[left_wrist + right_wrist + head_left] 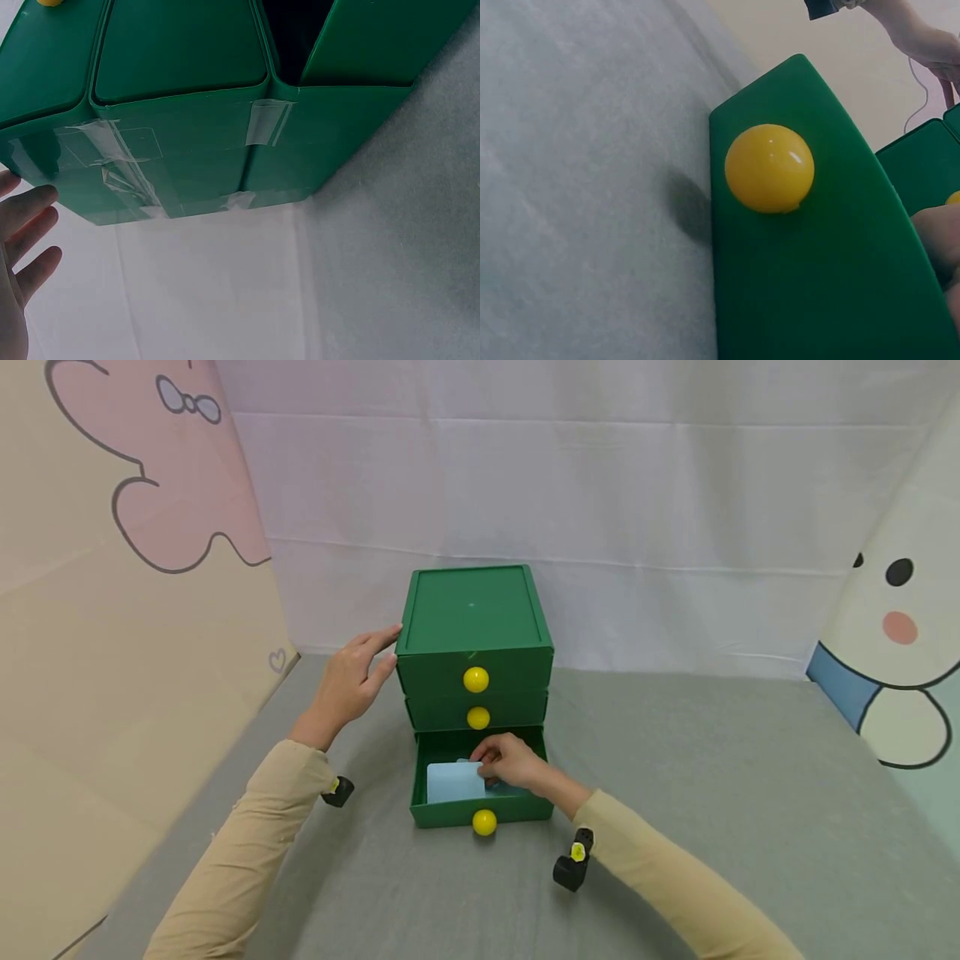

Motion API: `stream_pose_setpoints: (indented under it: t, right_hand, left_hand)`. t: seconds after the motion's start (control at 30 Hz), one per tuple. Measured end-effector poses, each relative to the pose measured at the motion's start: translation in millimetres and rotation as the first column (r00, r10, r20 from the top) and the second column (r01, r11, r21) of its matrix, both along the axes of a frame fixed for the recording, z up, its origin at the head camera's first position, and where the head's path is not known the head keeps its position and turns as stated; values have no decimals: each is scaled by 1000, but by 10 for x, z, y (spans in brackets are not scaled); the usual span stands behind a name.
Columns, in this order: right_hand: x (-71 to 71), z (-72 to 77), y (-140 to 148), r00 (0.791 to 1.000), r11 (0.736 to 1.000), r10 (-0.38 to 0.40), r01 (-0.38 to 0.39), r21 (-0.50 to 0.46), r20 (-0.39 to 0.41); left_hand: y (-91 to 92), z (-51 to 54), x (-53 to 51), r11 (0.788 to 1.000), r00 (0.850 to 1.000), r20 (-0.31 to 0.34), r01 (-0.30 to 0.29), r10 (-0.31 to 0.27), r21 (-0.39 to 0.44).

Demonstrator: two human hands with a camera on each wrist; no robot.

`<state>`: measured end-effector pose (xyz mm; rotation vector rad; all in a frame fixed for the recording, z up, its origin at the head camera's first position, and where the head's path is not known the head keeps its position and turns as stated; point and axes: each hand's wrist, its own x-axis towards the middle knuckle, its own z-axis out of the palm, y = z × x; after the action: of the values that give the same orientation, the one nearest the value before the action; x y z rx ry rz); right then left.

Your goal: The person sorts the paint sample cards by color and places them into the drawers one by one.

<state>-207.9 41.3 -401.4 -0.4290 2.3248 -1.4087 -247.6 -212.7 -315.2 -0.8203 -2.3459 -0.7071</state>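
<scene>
A green drawer unit [472, 610] has three tiers with yellow knobs. Its bottom drawer [450, 816] is pulled out toward me. Inside that drawer, a light blue card [456, 782] stands tilted up, and my right hand [513, 764] pinches its right edge with curled fingers. More light blue material shows partly behind and below the hand. My left hand [348, 681] rests against the unit's upper left side with its fingers stretched out; the left wrist view shows those fingers [37, 262] by the side wall. In the right wrist view the drawer's front [795, 285] hides most of my right hand.
Grey cloth [712, 793] covers the table around the unit. A white curtain [600, 485] hangs close behind it, with printed panels at left and right. Clear tape [268, 122] joins the tiers along the side. The bottom drawer's yellow knob [769, 169] sticks out in front.
</scene>
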Motion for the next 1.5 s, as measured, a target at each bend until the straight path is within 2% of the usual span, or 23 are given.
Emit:
stream_pose_setpoints:
  t: [0.17,0.33,0.47,0.63,0.77,0.9,1.03,1.13,1.23,1.33,1.5]
  right_hand:
    - [2,6,10,999,999,9,-7,51,-47]
    - [10,39,42,997,999,4,0,53,-79]
    - [31,120,109,994,999,4,1,47,-108]
    - [124,250,247,991,999,9,-16,-47,-134]
    - [314,344,318,996,986,-35,21,-168,-78]
    - [613,377,313,998,970,-66,60,-237,-19]
    - [905,310,298,996,957,-70,83,-279,53]
    - [1044,210,304,988,948,-91,125,-293,128]
    - [1121,91,308,972,940,-133,185,-287,193]
    - [1165,-25,289,946,923,-190,263,-280,261]
    - [1205,-183,191,889,867,-284,398,-301,359]
  left_hand:
    - [-4,-5,-6,1000,1000,-5,-1,1,-1]
    - [-4,-4,-7,1000,1000,-10,1,-1,1]
    - [-3,2,-2,1000,1000,-10,4,-4,2]
    - [-1,3,-4,1000,1000,-4,5,-5,1]
    - [-4,-3,-5,1000,1000,-4,10,-10,3]
    - [-7,-2,-1,1000,1000,-8,10,-10,6]
    - [-3,-1,-3,1000,1000,-15,-6,6,-1]
    - [1,-2,-2,1000,1000,-13,-9,9,-1]
    - [4,1,2,1000,1000,-7,-3,3,1]
    - [4,0,4,1000,1000,-12,-13,13,-6]
    - [2,5,3,1000,1000,-8,-12,12,-8]
